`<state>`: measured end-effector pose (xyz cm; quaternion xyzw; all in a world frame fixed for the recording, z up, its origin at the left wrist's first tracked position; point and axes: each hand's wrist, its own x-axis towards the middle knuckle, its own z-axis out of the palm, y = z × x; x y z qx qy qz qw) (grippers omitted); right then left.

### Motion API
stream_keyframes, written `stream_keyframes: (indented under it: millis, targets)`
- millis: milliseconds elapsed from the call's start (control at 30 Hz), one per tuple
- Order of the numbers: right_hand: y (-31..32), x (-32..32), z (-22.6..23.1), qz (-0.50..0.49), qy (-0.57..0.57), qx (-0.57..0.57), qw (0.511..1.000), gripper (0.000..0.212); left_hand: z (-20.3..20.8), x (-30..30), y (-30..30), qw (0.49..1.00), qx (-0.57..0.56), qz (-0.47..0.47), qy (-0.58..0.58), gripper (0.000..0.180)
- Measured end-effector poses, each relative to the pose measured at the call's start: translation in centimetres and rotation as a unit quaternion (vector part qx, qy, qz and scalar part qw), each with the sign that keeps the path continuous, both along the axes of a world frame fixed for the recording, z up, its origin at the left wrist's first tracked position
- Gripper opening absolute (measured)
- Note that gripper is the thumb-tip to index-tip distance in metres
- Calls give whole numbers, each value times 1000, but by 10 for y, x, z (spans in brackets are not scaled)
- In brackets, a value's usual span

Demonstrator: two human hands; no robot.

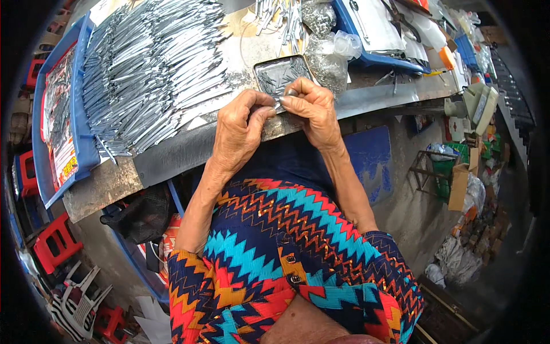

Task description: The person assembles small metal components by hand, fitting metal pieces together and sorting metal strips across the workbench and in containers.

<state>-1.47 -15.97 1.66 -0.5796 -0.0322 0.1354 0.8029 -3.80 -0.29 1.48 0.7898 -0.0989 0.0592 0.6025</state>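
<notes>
My left hand (pixel 242 126) and my right hand (pixel 312 112) meet at the front edge of the workbench, fingertips pinched close together. Between them is a small grey metal piece (pixel 279 106), mostly covered by the fingers, so its kind does not show. Just beyond the fingertips sits a shallow square tray (pixel 256 69) holding many short dark metal pins (pixel 282 74). To the left of my hands, long thin silvery metal strips (pixel 154 63) lie heaped in rows across the bench.
A blue tray (pixel 86 123) with papers and metal parts stands at the left end. Clear plastic bags (pixel 327 60) of small parts lie right of the pin tray, beside another blue tray (pixel 366 57) with pliers (pixel 404 22). Red stools (pixel 56 243) stand on the floor at left.
</notes>
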Motion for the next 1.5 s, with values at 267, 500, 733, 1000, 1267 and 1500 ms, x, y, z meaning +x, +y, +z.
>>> stream_keyframes:
  millis: [267, 500, 733, 1000, 1267, 1500]
  targets:
    - [-13, 34, -19, -52, -298, -441, 845, 10, -1, 42, 38, 967, 195, 79, -146, 13]
    - [-2, 44, -27, -5, -389, -521, 760, 8, -12, 71, 63, 918, 326, 144, -175, 14]
    - [2, 46, -25, 25, -432, -577, 693, 10, -26, 72, 64, 873, 434, 145, -166, 27]
    - [9, 61, -7, 135, -468, -636, 599, 13, -32, 72, 65, 858, 466, 149, -157, 28]
    - [-33, 48, 11, 127, -402, -575, 702, 11, -24, 61, 56, 888, 394, 142, -192, 31]
    - [-113, 14, 41, 231, -235, -547, 769, 16, -20, 68, 29, 922, 323, 75, -201, 24]
